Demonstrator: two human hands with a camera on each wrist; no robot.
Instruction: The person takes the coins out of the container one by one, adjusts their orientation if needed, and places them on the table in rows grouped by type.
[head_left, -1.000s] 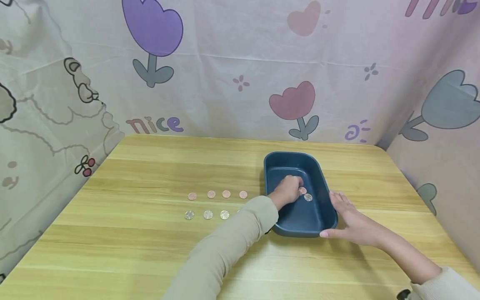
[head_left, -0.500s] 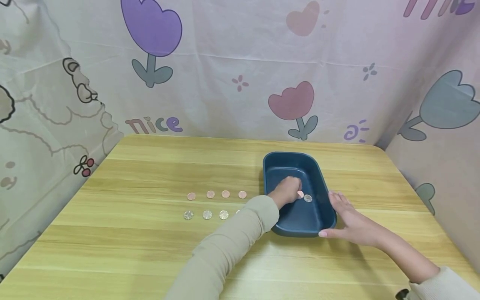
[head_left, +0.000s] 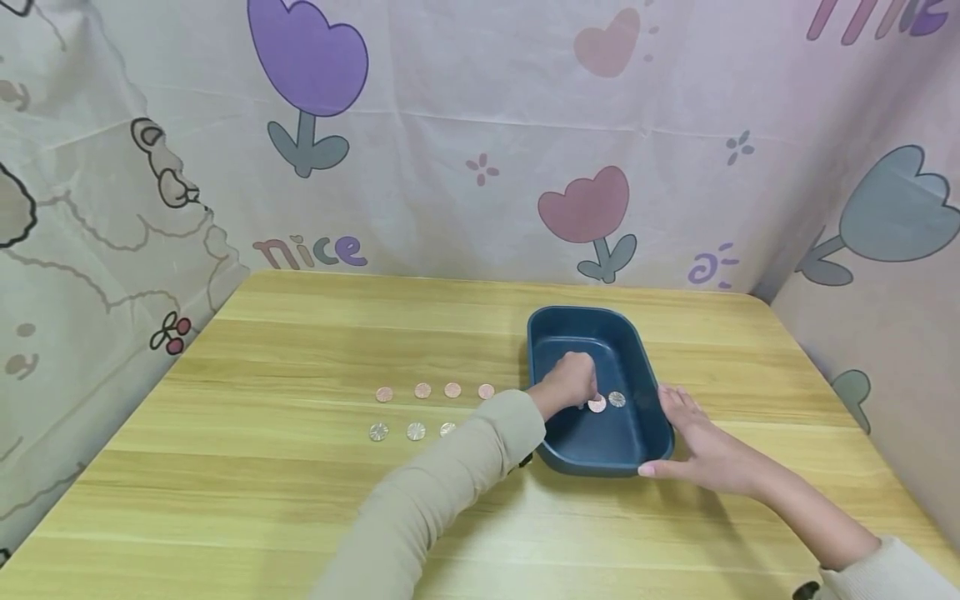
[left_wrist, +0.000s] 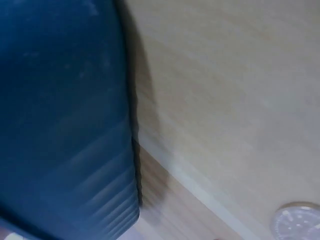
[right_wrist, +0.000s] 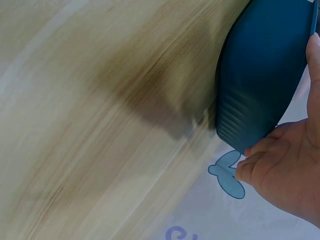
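A dark blue rectangular container stands on the wooden table, right of its middle. My left hand reaches down inside it with bent fingers, a fingertip right at the upper edge of a copper coin lying flat. Whether the fingers pinch this coin I cannot tell. Just right of it lies a silver coin. My right hand holds the container's near right corner, thumb on the front wall and fingers along the right side. In the right wrist view, that hand lies against the blue outer wall.
Left of the container, copper coins form a row, with silver coins in another row nearer me. My left sleeve crosses over the silver row's right end. A printed cloth hangs behind the wooden table.
Inside the container, my left hand has shifted a little left and nearer me, and the copper coin has slid the same way. My right hand stays at the corner.
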